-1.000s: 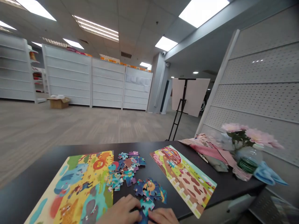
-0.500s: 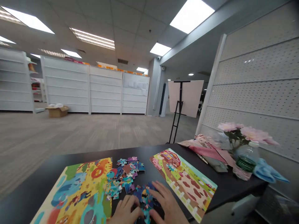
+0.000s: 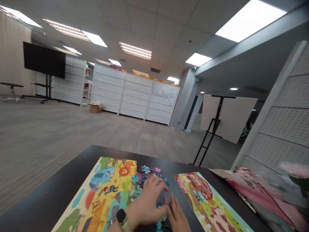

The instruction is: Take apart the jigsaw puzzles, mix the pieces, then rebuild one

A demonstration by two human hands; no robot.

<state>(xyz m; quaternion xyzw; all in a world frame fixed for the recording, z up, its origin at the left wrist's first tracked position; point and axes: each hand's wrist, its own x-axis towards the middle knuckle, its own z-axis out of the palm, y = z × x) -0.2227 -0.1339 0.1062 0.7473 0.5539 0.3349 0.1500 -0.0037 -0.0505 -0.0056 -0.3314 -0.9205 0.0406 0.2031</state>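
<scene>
Right of the yellow board, the left hand and right hand each have a spread grip; a quick swipe could scatter the puzzle pieces.

We faced grey carpet, white shelving beyond it, a black screen near a pale curtain and bright ceiling panels overhead.
</scene>
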